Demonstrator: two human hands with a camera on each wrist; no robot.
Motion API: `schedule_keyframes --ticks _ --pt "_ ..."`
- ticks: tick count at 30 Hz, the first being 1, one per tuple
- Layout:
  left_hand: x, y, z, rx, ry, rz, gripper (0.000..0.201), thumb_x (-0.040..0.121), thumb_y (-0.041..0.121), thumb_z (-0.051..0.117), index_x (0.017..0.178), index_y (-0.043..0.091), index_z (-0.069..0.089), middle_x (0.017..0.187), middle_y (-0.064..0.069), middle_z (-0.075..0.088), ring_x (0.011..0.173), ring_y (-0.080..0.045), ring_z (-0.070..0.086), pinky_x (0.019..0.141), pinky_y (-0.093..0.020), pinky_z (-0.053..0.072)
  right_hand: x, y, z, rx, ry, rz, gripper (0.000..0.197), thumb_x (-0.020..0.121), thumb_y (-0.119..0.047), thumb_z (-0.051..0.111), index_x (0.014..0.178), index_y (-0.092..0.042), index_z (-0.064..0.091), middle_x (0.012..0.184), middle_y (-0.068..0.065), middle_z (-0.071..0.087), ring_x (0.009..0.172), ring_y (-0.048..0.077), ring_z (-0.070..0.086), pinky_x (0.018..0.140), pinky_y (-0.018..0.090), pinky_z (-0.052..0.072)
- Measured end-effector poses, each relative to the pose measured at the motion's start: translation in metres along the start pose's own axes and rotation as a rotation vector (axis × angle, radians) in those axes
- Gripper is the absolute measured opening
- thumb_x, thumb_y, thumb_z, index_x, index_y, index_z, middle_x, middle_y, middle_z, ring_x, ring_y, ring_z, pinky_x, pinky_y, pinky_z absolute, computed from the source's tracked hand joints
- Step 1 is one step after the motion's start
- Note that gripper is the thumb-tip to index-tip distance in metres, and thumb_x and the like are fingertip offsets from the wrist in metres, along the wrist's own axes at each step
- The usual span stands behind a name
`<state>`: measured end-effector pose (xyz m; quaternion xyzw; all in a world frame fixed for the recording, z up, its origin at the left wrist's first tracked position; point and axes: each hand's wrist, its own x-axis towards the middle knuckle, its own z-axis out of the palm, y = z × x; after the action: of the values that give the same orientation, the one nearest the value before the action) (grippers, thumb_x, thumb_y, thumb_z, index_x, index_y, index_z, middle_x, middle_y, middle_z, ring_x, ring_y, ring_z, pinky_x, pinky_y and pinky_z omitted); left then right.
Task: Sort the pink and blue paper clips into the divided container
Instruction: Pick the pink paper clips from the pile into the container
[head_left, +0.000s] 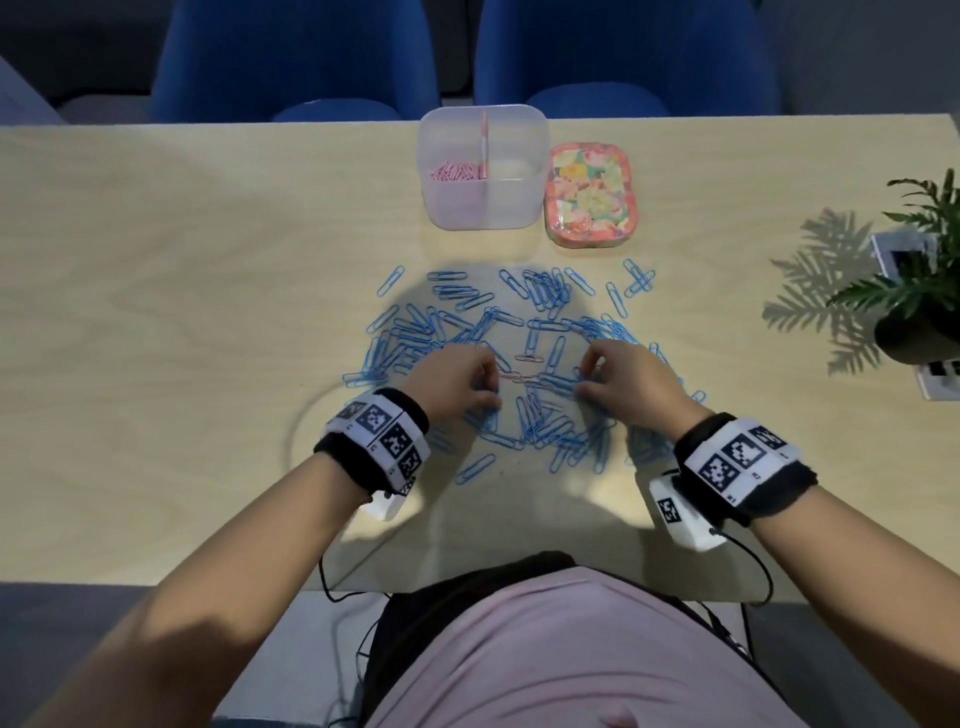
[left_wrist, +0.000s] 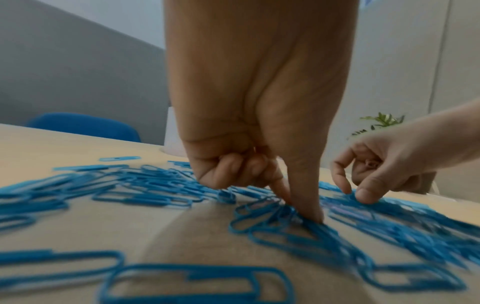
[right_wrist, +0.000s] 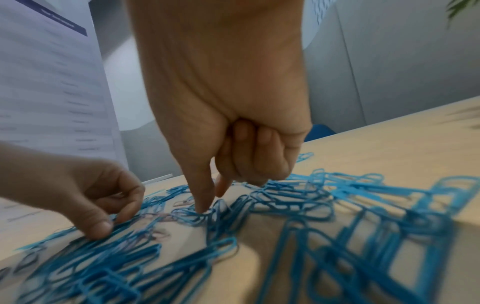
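Observation:
Blue paper clips (head_left: 457, 296) lie spread over the wooden table in a wide ring. A few pale pink clips (head_left: 528, 358) lie between my hands. The clear divided container (head_left: 483, 208) stands behind the pile, with pink clips (head_left: 454, 170) in its left compartment. My left hand (head_left: 491, 387) has thumb and forefinger (left_wrist: 314, 214) pressed together onto a clip in the pile, the other fingers curled. My right hand (head_left: 589, 371) sets its thumb (right_wrist: 202, 205) and forefinger a little apart on the blue clips (right_wrist: 285, 203). Whether it grips one is hidden.
A floral tin (head_left: 588, 193) lies right of the container. A potted plant (head_left: 919, 291) and a white socket plate (head_left: 940, 382) occupy the table's right edge. Blue chairs (head_left: 296, 57) stand beyond the far edge. Bare wood stretches to the left (head_left: 156, 312).

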<state>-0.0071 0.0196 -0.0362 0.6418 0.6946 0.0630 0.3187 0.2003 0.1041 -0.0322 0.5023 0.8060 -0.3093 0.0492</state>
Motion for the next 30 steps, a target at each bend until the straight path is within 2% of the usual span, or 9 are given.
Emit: schedule_keyframes --ticks 5,7,11,15,19,22,24,27,30 --pt "0.000 -0.001 -0.013 -0.036 0.092 -0.038 0.012 0.083 0.027 0.064 0.086 0.016 0.063 0.062 0.012 0.043 0.061 -0.010 0.044 0.055 -0.027 0.030 0.017 -0.025 0.003 -0.014 0.081 -0.115 0.007 0.082 -0.024 0.061 0.086 -0.020 0.065 0.079 -0.004 0.054 0.089 0.024 0.058 0.067 0.027 0.033" --pt "0.006 0.008 -0.014 0.016 0.125 -0.003 0.011 0.084 0.027 0.061 0.089 0.017 0.064 0.064 0.011 0.043 0.068 -0.014 0.050 0.060 -0.028 0.032 0.028 -0.037 0.008 -0.041 0.087 -0.129 0.012 0.081 -0.029 0.064 0.085 -0.018 0.065 0.086 0.001 0.061 0.092 0.025 0.059 0.068 0.029 0.036" --pt "0.016 0.018 -0.003 0.187 0.074 0.063 0.017 0.087 0.029 0.057 0.099 0.018 0.063 0.097 -0.004 0.059 0.095 -0.022 0.058 0.072 -0.032 0.039 0.040 -0.047 0.013 -0.056 0.020 -0.046 0.015 0.075 -0.028 0.070 0.076 -0.014 0.063 0.085 0.006 0.066 0.086 0.026 0.061 0.067 0.031 0.041" --pt "0.016 0.011 -0.002 0.235 0.051 0.096 0.019 0.091 0.024 0.054 0.102 0.010 0.062 0.105 -0.009 0.058 0.096 -0.025 0.057 0.077 -0.032 0.041 0.045 -0.040 0.008 0.093 -0.110 -0.038 0.022 0.077 -0.017 0.066 0.059 -0.006 0.059 0.066 0.009 0.065 0.069 0.025 0.061 0.062 0.033 0.044" --pt "0.007 -0.005 -0.010 -0.183 0.133 0.007 0.015 0.091 0.019 0.055 0.093 0.006 0.060 0.089 -0.002 0.055 0.083 -0.015 0.051 0.078 -0.027 0.040 0.035 -0.030 -0.008 0.574 -0.127 0.010 0.024 0.084 -0.008 0.062 0.063 -0.015 0.051 0.059 0.003 0.052 0.049 0.011 0.045 0.044 0.017 0.036" --pt "-0.001 -0.013 -0.018 -0.676 0.145 -0.113 0.011 0.092 0.016 0.053 0.086 0.009 0.058 0.077 0.003 0.058 0.066 -0.002 0.056 0.063 -0.011 0.043 0.025 -0.025 -0.013 0.913 -0.252 0.136 0.016 0.089 0.000 0.053 0.081 -0.013 0.057 0.055 0.002 0.056 0.035 0.004 0.042 0.032 0.013 0.030" --pt "-0.004 -0.016 -0.021 -0.892 0.099 -0.206 0.016 0.094 0.017 0.050 0.080 0.015 0.057 0.074 0.003 0.057 0.057 0.001 0.051 0.050 -0.006 0.038 0.024 -0.028 -0.012 0.941 -0.284 0.218 0.022 0.089 0.000 0.045 0.080 -0.015 0.058 0.057 0.000 0.053 0.035 0.004 0.042 0.033 0.013 0.028" --pt "-0.002 -0.014 -0.023 -1.216 -0.016 -0.385 0.019 0.096 0.012 0.044 0.081 0.014 0.055 0.068 -0.001 0.050 0.050 -0.005 0.048 0.043 -0.012 0.036 0.023 -0.037 -0.005 0.954 -0.331 0.287 0.022 0.089 -0.013 0.046 0.067 -0.017 0.049 0.060 0.001 0.047 0.037 0.008 0.042 0.037 0.014 0.024" --pt "-0.001 -0.007 -0.021 -1.076 -0.079 -0.422 0.016 0.093 0.018 0.047 0.081 0.011 0.053 0.063 0.000 0.045 0.049 -0.010 0.044 0.048 -0.020 0.032 0.026 -0.041 0.011 0.582 -0.175 0.034 0.024 0.086 -0.027 0.062 0.066 -0.015 0.054 0.061 0.002 0.053 0.050 0.013 0.048 0.047 0.023 0.037"
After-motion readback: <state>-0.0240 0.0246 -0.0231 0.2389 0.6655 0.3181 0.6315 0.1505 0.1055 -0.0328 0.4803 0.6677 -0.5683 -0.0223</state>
